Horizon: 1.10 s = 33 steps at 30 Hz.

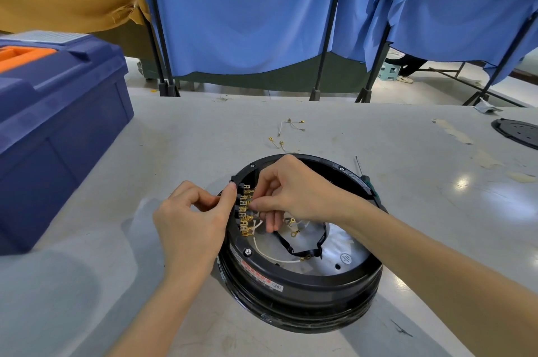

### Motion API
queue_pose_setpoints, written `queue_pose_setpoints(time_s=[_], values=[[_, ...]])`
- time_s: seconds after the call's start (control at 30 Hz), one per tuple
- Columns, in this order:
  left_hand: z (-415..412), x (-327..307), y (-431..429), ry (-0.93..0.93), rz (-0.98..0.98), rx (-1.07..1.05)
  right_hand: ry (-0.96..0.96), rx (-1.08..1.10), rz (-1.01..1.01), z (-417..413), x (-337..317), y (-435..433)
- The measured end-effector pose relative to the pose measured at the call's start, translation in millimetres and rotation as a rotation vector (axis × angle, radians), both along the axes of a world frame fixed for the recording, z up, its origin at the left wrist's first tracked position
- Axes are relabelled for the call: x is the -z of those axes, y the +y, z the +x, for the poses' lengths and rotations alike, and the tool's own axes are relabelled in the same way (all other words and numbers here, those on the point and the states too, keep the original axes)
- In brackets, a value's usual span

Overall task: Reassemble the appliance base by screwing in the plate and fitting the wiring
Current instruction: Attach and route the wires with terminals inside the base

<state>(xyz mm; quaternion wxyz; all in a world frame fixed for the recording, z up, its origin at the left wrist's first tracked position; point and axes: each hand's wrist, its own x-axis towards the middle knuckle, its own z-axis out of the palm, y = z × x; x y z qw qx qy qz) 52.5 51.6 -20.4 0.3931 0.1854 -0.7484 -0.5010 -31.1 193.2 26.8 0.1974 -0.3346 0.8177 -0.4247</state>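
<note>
Brass tabs [246, 205] on the terminal block [239, 211] crowd together at the left rim of the appliance base [300, 292], near the bench's [407, 152] front edge. I note my left hand [189, 219] pinching the block, right hand [294, 190] pinching a lead [256, 225] — risk: wrong tab, bent spade.

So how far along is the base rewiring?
Done: the silver metal plate sits inside the round black appliance base. In hand: the left hand grips the black terminal strip; the right hand pinches its brass connectors. Left: ring-ended leads lie loose inside, white spare wires wait on the grey table, green-handled screwdriver idle beside the base.
</note>
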Motion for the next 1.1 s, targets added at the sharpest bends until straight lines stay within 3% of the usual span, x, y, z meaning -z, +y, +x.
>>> queue_pose_setpoints(time_s=[0.3,1.1], values=[[-0.1,-0.6,1.6,0.035,-0.023,0.016,-0.196,0.098,-0.023,5.1,-3.1,-8.5],[-1.2,0.5,-1.7,0.036,-0.012,0.086,-0.122,0.188,0.053,16.7,-6.8,-18.9]])
